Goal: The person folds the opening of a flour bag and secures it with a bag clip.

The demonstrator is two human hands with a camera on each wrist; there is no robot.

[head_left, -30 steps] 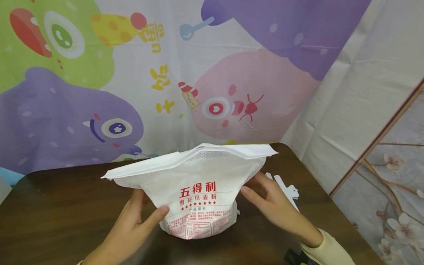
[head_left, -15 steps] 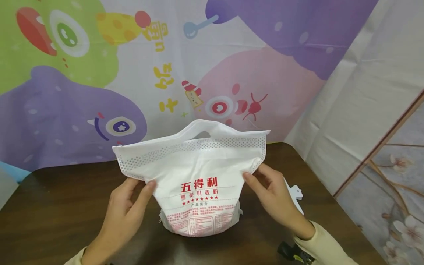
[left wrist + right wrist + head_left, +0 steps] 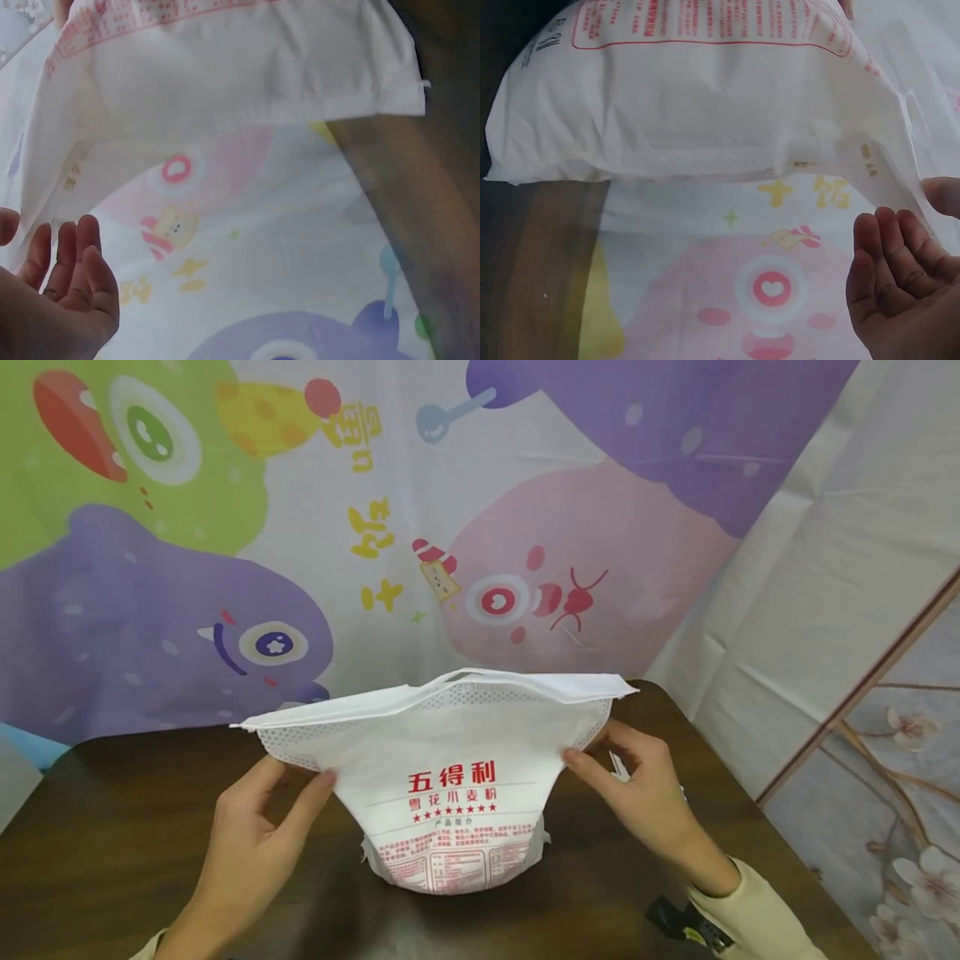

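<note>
A white flour bag [image 3: 450,752] with red printed characters stands upright on the dark wooden table [image 3: 135,827] in the head view. Its wide top is folded toward me, with a dotted band under the edge. My left hand [image 3: 247,835] pinches the bag's left side just under the flared top, thumb in front and fingers behind. On the opposite side my right hand [image 3: 645,785] pinches the matching edge in the same way. Both wrist views show the bag's lower body from the side, its printed panel at the top, and fingers extended behind the edge.
A white plastic piece [image 3: 619,767] lies behind my right hand, mostly hidden. Near my right sleeve is a black strapped device [image 3: 678,927]. A cartoon-printed cloth [image 3: 375,527] hangs along the table's back edge, and a flower-patterned panel [image 3: 892,793] borders the right.
Both hands have moved up and outward along the bag's sides. The bag's top rose and showed its handle opening half a second ago, then tipped back toward me.
</note>
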